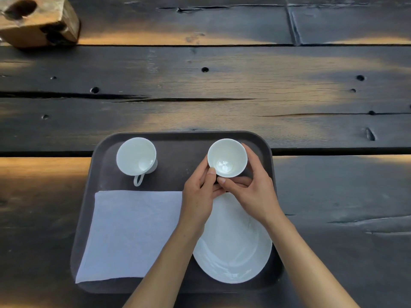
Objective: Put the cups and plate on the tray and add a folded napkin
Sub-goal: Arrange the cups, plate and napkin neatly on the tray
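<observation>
Currently, all positions ref the tray (97, 165), a dark rounded-rect item on the plank table (222, 81).

Off-tray, far upper-left: wooden block (37, 21), not task-related.

Tray, near-left quarter: napkin (131, 234), white, lying flat, near edge reaching the tray's front rim. Whether folded to more than one layer: cannot tell.

Tray, far-left corner: first cup (136, 155), upright, empty, handle pointing toward the person. Untouched, well apart from both hands.

Tray, near-right quarter: plate (233, 247), white, oval, long axis running far-to-near w/ slight tilt. Both forearms cross over it.

Tray, far-right corner: second cup (227, 157), upright, empty. Left hand (200, 196) w/ thumb on the near-left rim; right hand (255, 187) wrapped round the right side, fingertip at the near rim. Hands are together, both closed on this cup. Handle not visible; base hidden, so seated vs just above tray floor: cannot tell.

Key relation: cup lies directly ahead of both hands, beyond the plate's far end. Right hand has the fuller hold.

Assessment: all four items are within tray bounds; only release and withdrawal over the plate appear outstanding. Risk: a wrist clipping the plate.
</observation>
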The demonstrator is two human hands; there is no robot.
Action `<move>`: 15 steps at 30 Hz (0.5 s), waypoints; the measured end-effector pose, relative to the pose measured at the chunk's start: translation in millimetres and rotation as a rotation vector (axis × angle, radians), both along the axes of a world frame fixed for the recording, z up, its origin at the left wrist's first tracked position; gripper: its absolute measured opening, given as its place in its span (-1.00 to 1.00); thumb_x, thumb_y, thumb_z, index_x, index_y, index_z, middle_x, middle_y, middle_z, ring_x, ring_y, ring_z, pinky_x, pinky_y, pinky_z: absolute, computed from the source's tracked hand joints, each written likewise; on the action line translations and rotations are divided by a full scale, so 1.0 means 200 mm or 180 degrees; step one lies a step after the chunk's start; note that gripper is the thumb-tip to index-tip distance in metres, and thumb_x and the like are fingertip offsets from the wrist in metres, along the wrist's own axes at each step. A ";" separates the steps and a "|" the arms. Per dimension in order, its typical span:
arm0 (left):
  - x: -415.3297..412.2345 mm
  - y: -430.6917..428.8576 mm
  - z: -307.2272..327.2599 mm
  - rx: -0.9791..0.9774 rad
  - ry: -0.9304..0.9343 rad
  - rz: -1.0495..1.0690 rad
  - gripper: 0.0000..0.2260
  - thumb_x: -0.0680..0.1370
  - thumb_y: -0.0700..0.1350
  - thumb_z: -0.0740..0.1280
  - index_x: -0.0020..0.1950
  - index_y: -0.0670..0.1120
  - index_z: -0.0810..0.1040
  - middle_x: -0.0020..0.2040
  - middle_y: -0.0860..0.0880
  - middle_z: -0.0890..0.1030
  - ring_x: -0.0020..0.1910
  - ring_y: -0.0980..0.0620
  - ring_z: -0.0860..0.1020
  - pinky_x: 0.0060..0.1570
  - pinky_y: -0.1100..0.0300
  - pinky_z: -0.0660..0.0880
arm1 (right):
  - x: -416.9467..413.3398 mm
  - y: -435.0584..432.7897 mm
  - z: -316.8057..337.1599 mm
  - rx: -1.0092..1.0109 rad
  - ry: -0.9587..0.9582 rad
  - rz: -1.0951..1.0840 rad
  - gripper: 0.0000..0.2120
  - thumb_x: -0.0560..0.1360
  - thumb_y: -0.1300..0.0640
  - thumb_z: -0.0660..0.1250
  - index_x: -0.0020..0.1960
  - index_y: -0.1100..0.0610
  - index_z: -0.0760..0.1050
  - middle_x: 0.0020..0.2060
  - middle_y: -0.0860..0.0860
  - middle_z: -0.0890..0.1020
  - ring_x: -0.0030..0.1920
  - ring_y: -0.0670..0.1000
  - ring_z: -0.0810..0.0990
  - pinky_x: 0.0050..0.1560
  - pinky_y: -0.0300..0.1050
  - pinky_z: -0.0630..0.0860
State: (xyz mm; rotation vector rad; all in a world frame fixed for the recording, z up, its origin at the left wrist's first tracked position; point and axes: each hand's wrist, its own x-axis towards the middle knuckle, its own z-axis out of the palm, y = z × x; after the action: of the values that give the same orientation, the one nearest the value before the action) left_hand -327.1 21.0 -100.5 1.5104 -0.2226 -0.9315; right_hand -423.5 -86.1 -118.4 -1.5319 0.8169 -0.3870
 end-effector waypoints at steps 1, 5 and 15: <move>0.00 0.00 0.00 -0.0004 0.0007 0.0009 -0.66 0.73 -0.12 0.19 0.47 0.14 0.49 0.29 0.07 0.65 0.25 0.01 0.65 0.16 0.06 0.64 | 0.01 0.00 0.00 -0.0005 -0.0001 -0.0001 -0.19 0.42 0.15 0.59 0.51 -0.22 0.27 0.26 -0.31 0.56 0.02 -0.05 0.75 0.07 -0.11 0.68; 0.03 0.02 0.00 -0.0029 0.0036 0.0011 -0.66 0.73 -0.12 0.18 0.47 0.14 0.49 0.30 0.05 0.65 0.25 0.00 0.65 0.17 0.06 0.64 | 0.03 0.02 0.01 -0.0033 0.0009 0.0005 -0.20 0.41 0.12 0.59 0.50 -0.24 0.27 0.28 -0.28 0.55 0.02 -0.06 0.75 0.07 -0.04 0.69; 0.11 0.07 0.00 -0.0086 0.0070 0.0097 -0.65 0.73 -0.15 0.17 0.47 0.10 0.50 0.26 0.06 0.68 0.21 -0.01 0.67 0.13 0.09 0.64 | 0.12 0.08 0.00 -0.0072 -0.0007 0.0021 -0.20 0.40 0.12 0.59 0.49 -0.25 0.28 0.24 -0.38 0.53 0.02 -0.10 0.74 0.05 -0.14 0.68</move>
State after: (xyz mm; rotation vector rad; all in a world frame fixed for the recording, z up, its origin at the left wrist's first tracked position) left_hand -305.8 34.6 -101.4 1.4743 -0.1951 -0.9170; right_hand -399.3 -70.4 -119.1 -1.5545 0.8081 -0.3943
